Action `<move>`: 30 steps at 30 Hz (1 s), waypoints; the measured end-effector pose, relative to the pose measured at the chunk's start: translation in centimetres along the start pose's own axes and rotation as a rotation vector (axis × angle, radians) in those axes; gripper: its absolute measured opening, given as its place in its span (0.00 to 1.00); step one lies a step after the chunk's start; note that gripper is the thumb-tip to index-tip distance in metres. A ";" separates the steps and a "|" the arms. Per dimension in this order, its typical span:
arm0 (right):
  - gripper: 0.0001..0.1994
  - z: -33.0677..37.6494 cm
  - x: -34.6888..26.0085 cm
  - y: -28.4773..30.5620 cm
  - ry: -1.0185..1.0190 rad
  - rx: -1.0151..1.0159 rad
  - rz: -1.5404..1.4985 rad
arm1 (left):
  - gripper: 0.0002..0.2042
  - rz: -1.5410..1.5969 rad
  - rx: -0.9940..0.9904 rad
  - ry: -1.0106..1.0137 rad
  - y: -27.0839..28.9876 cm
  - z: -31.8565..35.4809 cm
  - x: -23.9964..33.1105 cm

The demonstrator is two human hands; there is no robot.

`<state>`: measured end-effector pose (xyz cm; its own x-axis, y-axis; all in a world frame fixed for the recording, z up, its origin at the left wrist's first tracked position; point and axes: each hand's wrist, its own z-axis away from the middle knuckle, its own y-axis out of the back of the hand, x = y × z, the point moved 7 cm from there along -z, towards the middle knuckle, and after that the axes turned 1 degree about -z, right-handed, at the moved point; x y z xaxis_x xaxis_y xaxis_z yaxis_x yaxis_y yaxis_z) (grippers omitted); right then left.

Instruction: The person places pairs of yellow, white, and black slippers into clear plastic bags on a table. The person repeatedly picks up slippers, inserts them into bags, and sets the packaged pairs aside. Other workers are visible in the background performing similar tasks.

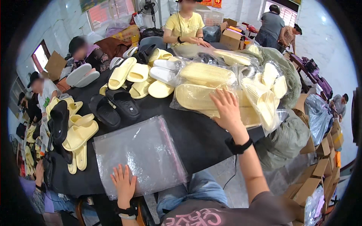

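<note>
My left hand (124, 184) lies flat, fingers spread, on the near edge of a stack of clear plastic bags (137, 148) with a pinkish strip down the right side. Further right, my right hand (227, 109) is stretched out over a pile of pale yellow slippers in clear bags (205, 74). Its fingers touch or hover just over the plastic; I cannot tell which. A bagged pair of yellow slippers (266, 107) rests tilted at the pile's right side. Neither hand grips anything.
Black slippers (126, 103) and loose yellow slippers (81, 133) cover the left of the black-covered table (166, 120). White slippers (83, 75) lie near the far left edge. Greyish-green sacks (286, 133) and cardboard boxes (313, 177) stand right. A person (184, 28) sits across; others are around.
</note>
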<state>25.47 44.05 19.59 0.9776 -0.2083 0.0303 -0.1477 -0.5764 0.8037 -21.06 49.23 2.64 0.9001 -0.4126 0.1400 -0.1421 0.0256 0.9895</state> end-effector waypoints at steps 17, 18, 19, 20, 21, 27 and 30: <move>0.12 -5.4 0.8 8.1 -0.038 0.356 -0.374 | 0.31 0.090 0.059 0.002 0.4 0.1 -0.1; 0.12 -5.7 -0.4 9.0 -0.048 0.312 -0.555 | 0.31 0.053 0.097 -0.009 0.4 0.2 0.0; 0.12 -6.1 -2.0 9.5 -0.054 0.269 -0.755 | 0.31 0.044 0.122 0.009 0.7 0.7 -0.4; 0.12 -6.0 -3.4 9.6 -0.100 0.180 -1.004 | 0.30 0.047 0.142 0.004 0.8 0.7 -0.3; 0.12 -6.2 -4.9 9.2 -0.091 0.050 -1.093 | 0.30 0.049 0.161 -0.012 0.7 0.5 -0.1; 0.13 -5.7 -18.3 -1.4 -0.444 -0.849 -1.706 | 0.27 0.573 0.371 -0.270 -1.7 1.5 -2.1; 0.16 -4.7 -23.3 -6.3 -0.152 -1.074 -1.912 | 0.25 0.301 0.392 -0.268 -2.8 1.4 -2.0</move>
<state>4.32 56.21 16.63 -0.2171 -0.1590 -0.9631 0.8713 0.4134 -0.2646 -23.06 48.67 -0.45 0.6673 -0.6577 0.3495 -0.5649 -0.1412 0.8130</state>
